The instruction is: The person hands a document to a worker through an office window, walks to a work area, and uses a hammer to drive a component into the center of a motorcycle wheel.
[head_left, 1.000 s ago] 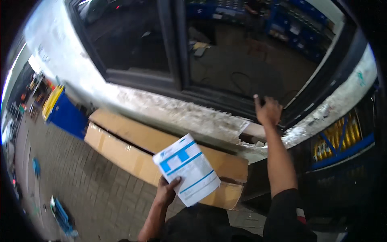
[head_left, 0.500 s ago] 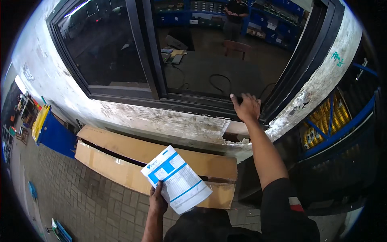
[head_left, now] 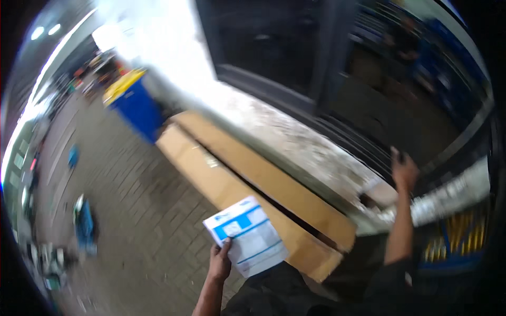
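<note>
My left hand [head_left: 221, 260] pinches the left edge of a white printed paper form [head_left: 254, 239] with blue bands, thumb on top. The form is held tilted in front of my body, above the near end of a long brown cardboard box [head_left: 221, 184]. Out to the right, my right arm is stretched to the dark window frame [head_left: 363, 145]. My right hand [head_left: 405, 171] is at the lower sill, fingers apart and nothing visible in it. Motion blur hides whether it touches the sill.
The cardboard box lies along the foot of a worn white wall [head_left: 274, 126]. Beyond its far end stands a blue bin [head_left: 138, 108] with a yellow top. Blue objects [head_left: 83, 224] lie on the paved floor [head_left: 142, 210]. Yellow items [head_left: 458, 237] sit in a blue rack at right.
My view has swung left, so the window and my right hand appear farther right and more floor shows. The form stays in my left hand. My right hand remains near the sill.
</note>
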A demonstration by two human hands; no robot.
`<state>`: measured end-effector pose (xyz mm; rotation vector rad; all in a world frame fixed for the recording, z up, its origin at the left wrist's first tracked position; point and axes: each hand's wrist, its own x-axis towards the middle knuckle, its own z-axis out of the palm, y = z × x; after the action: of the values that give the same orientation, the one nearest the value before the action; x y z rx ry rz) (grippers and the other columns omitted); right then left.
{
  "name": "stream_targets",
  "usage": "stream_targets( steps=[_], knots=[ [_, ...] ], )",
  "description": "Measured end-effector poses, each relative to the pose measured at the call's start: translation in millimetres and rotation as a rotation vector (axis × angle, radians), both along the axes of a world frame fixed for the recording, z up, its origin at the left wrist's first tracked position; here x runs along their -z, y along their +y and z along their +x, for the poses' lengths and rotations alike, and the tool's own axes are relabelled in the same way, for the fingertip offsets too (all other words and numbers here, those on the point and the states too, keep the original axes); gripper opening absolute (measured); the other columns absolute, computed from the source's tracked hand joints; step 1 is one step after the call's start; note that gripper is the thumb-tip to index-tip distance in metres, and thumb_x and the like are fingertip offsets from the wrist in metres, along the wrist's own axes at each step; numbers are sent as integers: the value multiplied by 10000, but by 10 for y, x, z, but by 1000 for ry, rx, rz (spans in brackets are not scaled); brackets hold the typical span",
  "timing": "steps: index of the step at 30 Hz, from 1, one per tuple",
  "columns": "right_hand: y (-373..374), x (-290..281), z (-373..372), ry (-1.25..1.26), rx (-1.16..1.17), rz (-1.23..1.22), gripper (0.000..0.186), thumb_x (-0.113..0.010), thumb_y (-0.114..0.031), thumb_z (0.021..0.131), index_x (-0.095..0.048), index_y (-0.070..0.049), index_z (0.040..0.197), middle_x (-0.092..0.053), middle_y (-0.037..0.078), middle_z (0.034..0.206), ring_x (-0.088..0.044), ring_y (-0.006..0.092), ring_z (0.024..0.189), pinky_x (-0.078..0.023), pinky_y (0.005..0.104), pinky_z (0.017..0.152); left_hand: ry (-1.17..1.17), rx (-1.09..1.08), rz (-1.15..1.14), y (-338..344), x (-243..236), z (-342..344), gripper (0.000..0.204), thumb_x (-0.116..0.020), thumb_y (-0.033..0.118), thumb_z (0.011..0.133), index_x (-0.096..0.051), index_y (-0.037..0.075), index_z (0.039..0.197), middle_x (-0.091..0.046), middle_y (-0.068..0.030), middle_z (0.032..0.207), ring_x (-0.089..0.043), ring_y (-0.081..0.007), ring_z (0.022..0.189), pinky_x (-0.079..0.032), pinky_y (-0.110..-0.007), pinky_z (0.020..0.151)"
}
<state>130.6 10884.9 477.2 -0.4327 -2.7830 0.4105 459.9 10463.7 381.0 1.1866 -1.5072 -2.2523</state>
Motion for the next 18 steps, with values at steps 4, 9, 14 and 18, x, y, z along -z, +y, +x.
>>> stream_targets(
  steps=[4, 9, 14, 18],
  knots=[
    [1033, 259, -468, -113, 86, 79, 784, -425, -701, 917, -599, -42, 1304, -595, 221, 1299, -549, 407, 1216, -426, 456, 1021, -11, 47, -191, 208, 188, -62, 369, -593, 285, 995, -635, -45, 1156, -679, -88, 1093, -596, -154, 996, -476, -333, 907],
    [1509, 868, -1374, -206, -197, -268, 816, -546, -619, 917, -471, 31, 1406, -485, 249, 1424, -475, 344, 1317, -357, 444, 1090, -166, 55, -397, 285, 369, 251, 393, -577, 299, 1003, -639, -61, 1147, -702, -102, 1043, -607, -137, 963, -492, -328, 877],
    [1397, 295, -1765, 49, -252, -1295, 822, -560, -525, 939, -298, 0, 1514, -299, 184, 1569, -321, 344, 1424, -286, 480, 1144, -294, 131, -414, 326, 2, 114, 408, -587, 324, 990, -652, -60, 1114, -721, -118, 1022, -626, -148, 913, -497, -334, 853],
    [1615, 451, -2213, 126, -237, -1532, 656, -498, -466, 980, -282, -221, 1548, -228, 125, 1605, -245, 330, 1464, -273, 529, 1149, -228, 282, -438, 362, -134, 29, 406, -595, 320, 983, -657, -67, 1087, -712, -117, 953, -614, -141, 874, -494, -331, 821]
  ],
)
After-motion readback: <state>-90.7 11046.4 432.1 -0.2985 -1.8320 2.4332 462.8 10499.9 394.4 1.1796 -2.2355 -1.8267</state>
